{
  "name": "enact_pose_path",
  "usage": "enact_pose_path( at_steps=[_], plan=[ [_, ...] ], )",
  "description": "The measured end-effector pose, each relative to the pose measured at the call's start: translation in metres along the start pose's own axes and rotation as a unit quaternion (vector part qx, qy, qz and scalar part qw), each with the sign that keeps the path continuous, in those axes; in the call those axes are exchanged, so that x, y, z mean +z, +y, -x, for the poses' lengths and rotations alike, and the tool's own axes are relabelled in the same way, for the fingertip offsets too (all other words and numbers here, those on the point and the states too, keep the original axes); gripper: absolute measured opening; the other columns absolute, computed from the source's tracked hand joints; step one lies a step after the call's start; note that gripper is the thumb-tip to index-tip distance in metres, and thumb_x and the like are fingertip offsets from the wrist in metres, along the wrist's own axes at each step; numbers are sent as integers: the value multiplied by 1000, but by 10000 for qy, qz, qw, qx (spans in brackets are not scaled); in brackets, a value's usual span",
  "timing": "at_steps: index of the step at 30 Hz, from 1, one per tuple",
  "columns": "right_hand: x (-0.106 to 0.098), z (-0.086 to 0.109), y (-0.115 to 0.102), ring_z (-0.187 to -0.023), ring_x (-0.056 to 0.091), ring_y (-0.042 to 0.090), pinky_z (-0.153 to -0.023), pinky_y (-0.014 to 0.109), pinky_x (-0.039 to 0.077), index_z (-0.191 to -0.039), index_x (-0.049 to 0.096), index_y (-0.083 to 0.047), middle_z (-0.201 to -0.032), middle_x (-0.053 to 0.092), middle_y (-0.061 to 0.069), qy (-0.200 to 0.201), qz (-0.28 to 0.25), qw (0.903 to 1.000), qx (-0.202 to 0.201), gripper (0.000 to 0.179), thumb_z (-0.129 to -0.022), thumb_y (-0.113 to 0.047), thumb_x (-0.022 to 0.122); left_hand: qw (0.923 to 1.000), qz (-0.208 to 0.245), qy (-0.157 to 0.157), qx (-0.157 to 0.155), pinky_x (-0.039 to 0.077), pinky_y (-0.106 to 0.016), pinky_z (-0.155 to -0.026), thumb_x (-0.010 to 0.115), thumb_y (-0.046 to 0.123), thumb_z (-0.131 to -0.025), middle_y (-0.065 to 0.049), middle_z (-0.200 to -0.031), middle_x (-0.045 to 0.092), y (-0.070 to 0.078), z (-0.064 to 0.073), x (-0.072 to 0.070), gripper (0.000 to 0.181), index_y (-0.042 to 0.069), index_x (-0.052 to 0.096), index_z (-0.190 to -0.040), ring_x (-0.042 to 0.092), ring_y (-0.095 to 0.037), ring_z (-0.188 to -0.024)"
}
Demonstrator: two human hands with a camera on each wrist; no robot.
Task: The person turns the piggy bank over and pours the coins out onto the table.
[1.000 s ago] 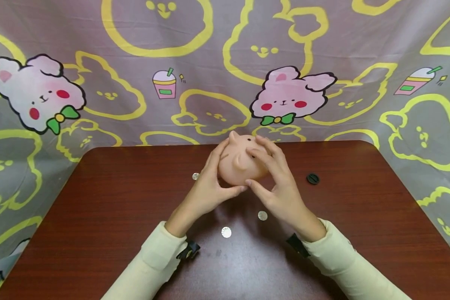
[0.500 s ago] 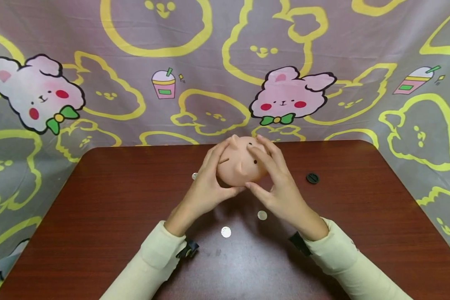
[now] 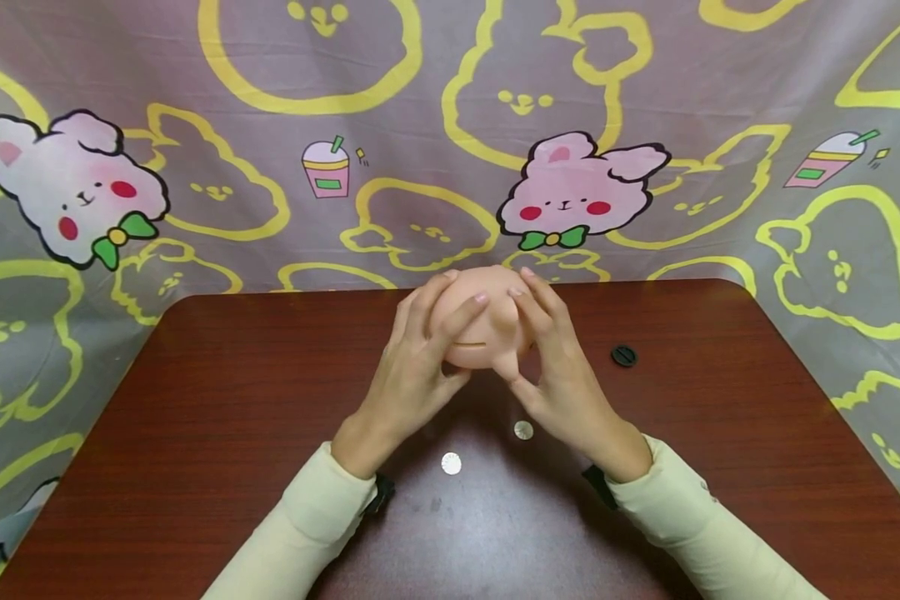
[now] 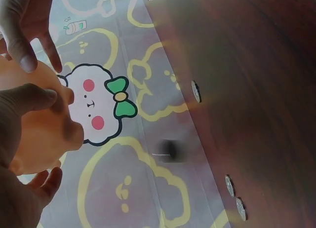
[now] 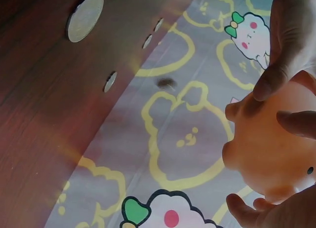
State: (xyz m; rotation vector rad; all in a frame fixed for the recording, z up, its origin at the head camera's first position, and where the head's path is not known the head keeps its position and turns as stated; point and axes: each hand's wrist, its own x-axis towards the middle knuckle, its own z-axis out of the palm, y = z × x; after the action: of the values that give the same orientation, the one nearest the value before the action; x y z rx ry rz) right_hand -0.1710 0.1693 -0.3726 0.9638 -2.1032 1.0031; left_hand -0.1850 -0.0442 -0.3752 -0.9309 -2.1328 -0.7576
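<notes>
A peach-coloured piggy bank (image 3: pixel 491 333) is held up over the far part of the table. My left hand (image 3: pixel 405 379) grips its left side, with fingers over the top and the thumb beneath. On the other side my right hand (image 3: pixel 573 383) holds it near an ear. Its coin slot faces the head camera, and two stubby legs show on the piggy bank (image 4: pixel 44 129) in the left wrist view. Below it a small dark blurred thing (image 4: pixel 170 150) hangs in the air, its kind unclear; the right wrist view shows such a blur (image 5: pixel 167 83) too.
Two silvery coins, one left (image 3: pixel 451 463) and one right (image 3: pixel 523 430), lie on the brown table (image 3: pixel 232 433). Several coins (image 5: pixel 85 18) appear in the right wrist view. A black round plug (image 3: pixel 624 356) lies to the right. Patterned cloth (image 3: pixel 420 100) hangs behind.
Both hands have turned the piggy bank, so its eyes have gone from the head view and the slot now lies level. The coin by my left hand is now hidden from the head camera.
</notes>
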Motion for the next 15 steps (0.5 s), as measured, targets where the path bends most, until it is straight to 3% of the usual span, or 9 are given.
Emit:
enact_pose_path(
  at_steps=[5, 11, 15],
  plan=[
    [0, 2, 2, -150, 37, 40, -125, 26, 27, -156, 33, -2, -163, 32, 28, -19, -4, 10000, 80, 84, -83, 10, 74, 9999, -57, -102, -87, 51, -51, -108, 89, -2, -68, -18, -159, 39, 2, 0, -1, 97, 23, 45, -151, 43, -41, -142],
    [-1, 5, 3, -150, 37, 39, -125, 22, 25, -159, 32, -3, -167, 30, 23, -169, -97, 9989, 432, 93, -81, 8, 80, 9975, 100, -517, -464, 60, -53, -93, 92, 2, -68, -13, -163, 37, 0, 0, -2, 103, 23, 40, -155, 44, -39, -142],
    [-3, 5, 4, -153, 36, 34, -122, 18, 28, -160, 34, -6, -168, 31, 17, -299, -481, 9948, 847, 95, -81, 5, 84, 9916, 649, -796, -782, 54, -53, -106, 93, 5, -71, -12, -164, 36, -4, 0, -3, 105, 20, 37, -157, 42, -34, -148]
  ],
)
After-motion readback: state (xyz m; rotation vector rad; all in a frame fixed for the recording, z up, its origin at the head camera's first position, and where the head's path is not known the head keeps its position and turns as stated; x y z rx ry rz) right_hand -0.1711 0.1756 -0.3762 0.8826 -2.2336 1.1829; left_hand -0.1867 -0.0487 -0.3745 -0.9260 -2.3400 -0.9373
